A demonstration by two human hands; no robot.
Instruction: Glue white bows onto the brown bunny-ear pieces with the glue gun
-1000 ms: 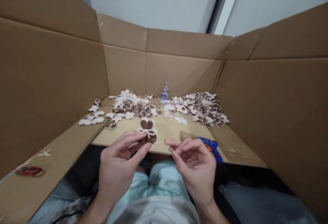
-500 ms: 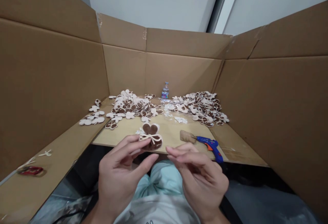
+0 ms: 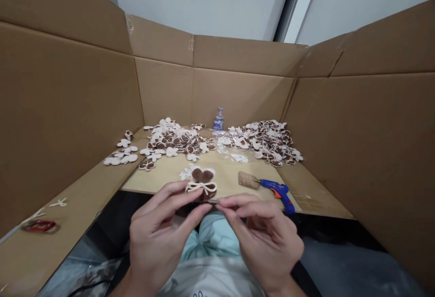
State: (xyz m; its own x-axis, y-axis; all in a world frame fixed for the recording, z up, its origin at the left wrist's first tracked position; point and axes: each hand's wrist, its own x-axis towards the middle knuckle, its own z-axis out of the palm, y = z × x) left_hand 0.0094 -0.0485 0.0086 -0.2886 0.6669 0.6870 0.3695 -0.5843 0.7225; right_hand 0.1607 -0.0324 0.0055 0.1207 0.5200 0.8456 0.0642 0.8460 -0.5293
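**Hands.** The left hand (image 3: 159,238) is raised above the lap, palm turned inward, fingers half curled and reaching up and right; it grips the lower left of the piece between thumb and fingers. The right hand (image 3: 261,242) is raised opposite, wrist low, fingers bent and angled left. Its fingertips (image 3: 219,206) touch the piece's lower edge; whether they pinch it cannot be told.

**Piece in hand.** One brown-and-cream felt rabbit-ear cutout (image 3: 202,181), held upright between the hands just in front of the board's near edge. It has two rounded brown lobes on a cream backing, its lower part partly hidden by the fingers. A cream cord bow (image 3: 201,187) is tied across its middle, with two loops.

**Surroundings.** A pale plywood board (image 3: 234,174) lies beyond the hands, with small white felt trimmings (image 3: 185,173) just behind the piece. To the right lie a rough tan block (image 3: 248,180) and, touching it, a blue-and-orange hot glue gun (image 3: 280,195). Two heaps of similar felt cutouts, (image 3: 173,140) and (image 3: 268,143), sit at the far end, either side of a small plastic water bottle (image 3: 219,120). Corrugated cardboard walls (image 3: 68,106) enclose the area.
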